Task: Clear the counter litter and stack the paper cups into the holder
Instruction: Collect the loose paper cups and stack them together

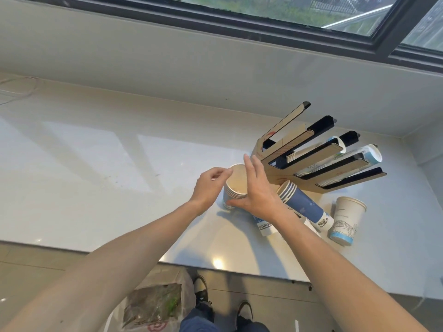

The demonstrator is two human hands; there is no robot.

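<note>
Centrally, nested cup stack [236, 182] upright, left grip [209, 186] unclear at rim, right grip [259, 190] wide, holder [274, 176] part-filled.

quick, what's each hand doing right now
left hand: fingers curled at the cup stack rim, grip cannot be told
right hand: open, straight fingers against the cup stack

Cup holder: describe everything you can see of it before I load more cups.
The holder looks like brown cardboard: a low base with several long, black-lined channels rising from it side by side, tilted up and away. It stands at the back right of the counter. At least two channels hold white cup stacks; the farthest looks empty. A blue stack lies at its foot; whether they touch is unclear.
</note>
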